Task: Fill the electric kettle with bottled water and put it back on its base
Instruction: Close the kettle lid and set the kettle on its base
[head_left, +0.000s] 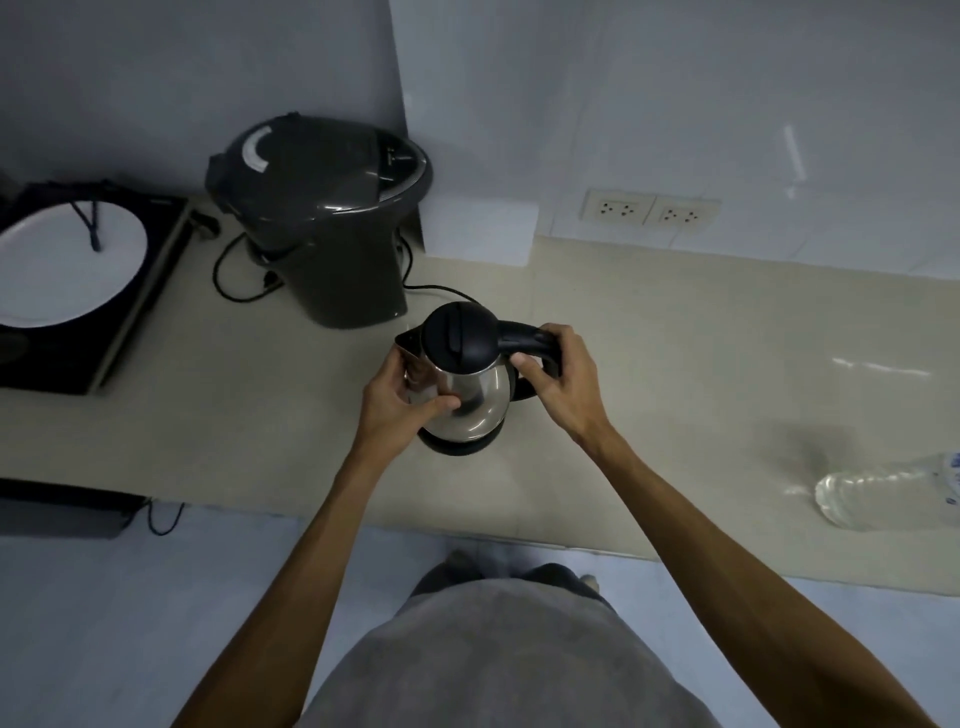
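**Both hands on the kettle, at the middle of the counter**

Your steel kettle (475, 397) stands upright on the beige counter (701, 364), lid closed, seated on its black base (457, 446), whose rim shows under the steel body. Its spout points left, toward the wall corner.

Your right hand (563, 382) is wrapped around the black handle (530, 340), fingers curled over the top and the thumb tucked beneath, clamped on it. Your left hand (397, 400) is pressed against the steel wall just under the spout, fingers closed on the body with the thumb lying across the front.

A black cord (441, 289) runs from behind the kettle toward the dark grey hot-water dispenser (332, 223) standing near it at the wall. Further left, a white plate (67, 265) lies on a black cooktop (124, 332).

Well apart to your right, a clear plastic water bottle (883, 496) lies on its side near the counter's front edge, partly cut off by the frame; you cannot tell whether it holds water. Two wall sockets (652, 210) sit above the counter.
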